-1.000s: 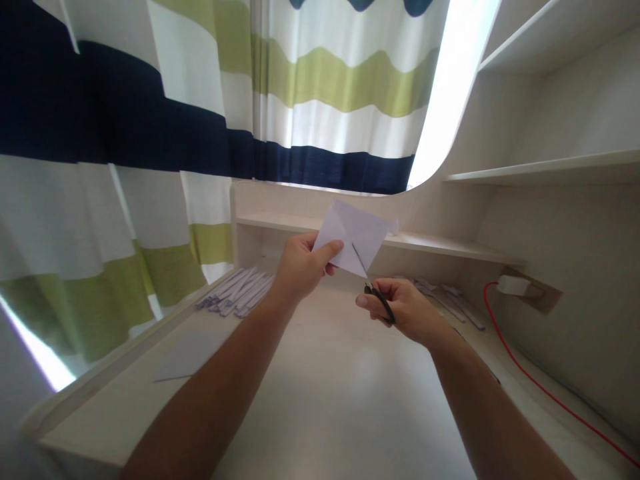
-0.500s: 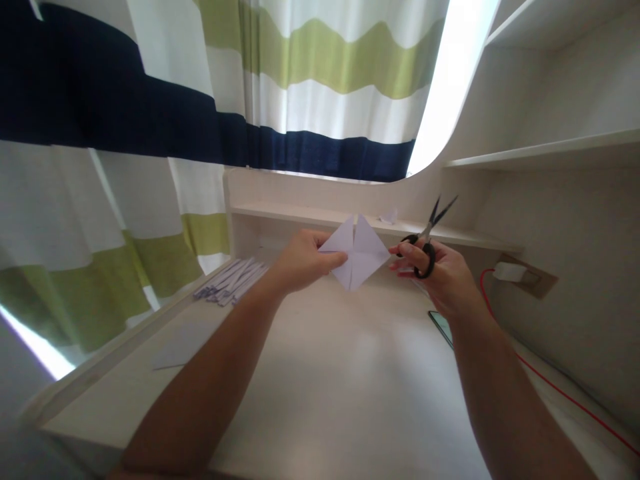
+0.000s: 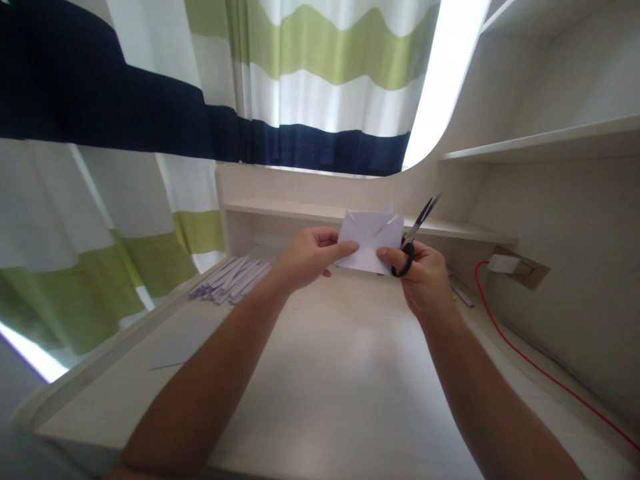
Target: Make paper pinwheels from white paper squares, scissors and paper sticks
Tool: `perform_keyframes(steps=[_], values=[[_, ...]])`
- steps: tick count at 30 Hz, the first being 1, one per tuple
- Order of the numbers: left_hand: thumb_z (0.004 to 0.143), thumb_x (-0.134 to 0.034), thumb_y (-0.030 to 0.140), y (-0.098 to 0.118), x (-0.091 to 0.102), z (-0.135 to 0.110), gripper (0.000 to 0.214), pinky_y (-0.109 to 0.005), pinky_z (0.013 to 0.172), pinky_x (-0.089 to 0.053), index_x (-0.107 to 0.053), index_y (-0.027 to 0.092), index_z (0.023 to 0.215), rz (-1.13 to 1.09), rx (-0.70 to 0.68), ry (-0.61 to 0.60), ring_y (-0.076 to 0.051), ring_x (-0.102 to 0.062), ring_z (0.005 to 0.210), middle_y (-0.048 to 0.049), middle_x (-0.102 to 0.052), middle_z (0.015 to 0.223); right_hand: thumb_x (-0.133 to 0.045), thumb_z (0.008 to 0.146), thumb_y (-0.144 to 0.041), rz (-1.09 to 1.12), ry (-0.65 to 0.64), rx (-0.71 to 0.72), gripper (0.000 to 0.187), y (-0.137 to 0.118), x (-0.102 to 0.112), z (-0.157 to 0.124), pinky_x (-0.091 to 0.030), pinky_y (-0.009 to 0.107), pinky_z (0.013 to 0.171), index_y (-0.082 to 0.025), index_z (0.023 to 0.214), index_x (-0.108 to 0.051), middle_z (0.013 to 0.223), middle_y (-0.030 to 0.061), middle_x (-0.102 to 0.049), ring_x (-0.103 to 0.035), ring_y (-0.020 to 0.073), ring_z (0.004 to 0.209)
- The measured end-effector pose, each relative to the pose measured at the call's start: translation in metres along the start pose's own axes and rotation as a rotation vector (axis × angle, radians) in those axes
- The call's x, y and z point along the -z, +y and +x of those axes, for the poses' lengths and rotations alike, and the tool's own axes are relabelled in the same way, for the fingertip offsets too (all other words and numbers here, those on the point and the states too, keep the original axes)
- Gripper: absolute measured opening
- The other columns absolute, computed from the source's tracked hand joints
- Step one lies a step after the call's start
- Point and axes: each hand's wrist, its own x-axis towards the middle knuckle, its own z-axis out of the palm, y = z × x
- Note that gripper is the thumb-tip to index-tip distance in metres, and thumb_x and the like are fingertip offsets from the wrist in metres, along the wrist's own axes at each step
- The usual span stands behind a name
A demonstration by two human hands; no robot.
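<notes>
Fingers of the left hand (image 3: 310, 259) pinch the left side of the white paper sheet (image 3: 367, 230), thumb pressed on its near face; the right hand (image 3: 426, 273) secures the right side of the same sheet with its thumb, while its fingers also retain the scissors (image 3: 412, 232) by the black handles; the scissors lie just beside the sheet's right edge, blades directed up, far and right. The sheet is raised above the far part of the white desk (image 3: 325, 387); cut slits are visible near its two far corners. At far left on the desk lies a pile of narrow paper strips (image 3: 231, 281); nearer, a flat sheet (image 3: 185, 340) rests beside the left forearm, which partly covers it; further strips (image 3: 463, 293) lie right of the right hand. A white plug (image 3: 503, 264) with a red cable (image 3: 570, 393) is fitted at the right wall; a striped curtain (image 3: 320, 103) hangs at the far side.
</notes>
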Motion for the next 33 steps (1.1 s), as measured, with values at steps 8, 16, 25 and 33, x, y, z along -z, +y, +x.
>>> perform_keyframes(steps=[8,16,25,33], values=[[0.075,-0.083,0.037,0.000,-0.007,-0.001,0.021,-0.017,0.050,-0.049,-0.078,0.016,0.076,-0.095,0.023,-0.018,-0.011,-0.064,0.061,-0.0027,-0.071,0.068,-0.093,0.071,-0.035,-0.028,0.004,0.016,0.023,0.001,-0.006,-0.004,-0.049,0.030,0.062,-0.019,0.079,-0.079,0.075,0.0015,-0.073,-0.061,0.0162,0.064],[0.074,-0.084,0.039,-0.002,-0.003,0.002,0.025,-0.018,0.047,-0.049,-0.078,0.016,0.075,-0.092,0.018,0.004,-0.012,-0.063,0.059,-0.0031,-0.070,0.065,-0.096,0.072,-0.038,-0.026,-0.070,-0.035,0.031,0.002,-0.007,-0.006,-0.042,0.029,0.056,-0.017,0.068,-0.075,0.064,0.0008,-0.067,-0.056,0.0137,0.058],[0.071,-0.083,0.035,0.010,0.024,-0.001,0.024,-0.022,0.049,-0.051,-0.077,0.013,0.077,-0.151,-0.075,0.250,-0.014,-0.067,0.052,-0.0046,-0.073,0.062,-0.081,0.084,-0.059,-0.416,-0.481,-0.209,0.043,-0.028,0.014,0.001,-0.052,0.034,0.071,-0.017,0.089,-0.078,0.091,0.0099,-0.078,-0.072,0.0223,0.079],[0.074,-0.085,0.034,0.013,0.031,-0.004,0.023,-0.022,0.050,-0.052,-0.079,0.013,0.080,-0.161,-0.145,0.323,-0.013,-0.066,0.053,-0.0043,-0.075,0.065,-0.082,0.083,-0.056,-0.503,-0.736,-0.314,0.040,-0.023,0.002,-0.007,-0.033,0.028,0.061,-0.016,0.087,-0.076,0.075,0.0011,-0.062,-0.048,0.0133,0.067]])
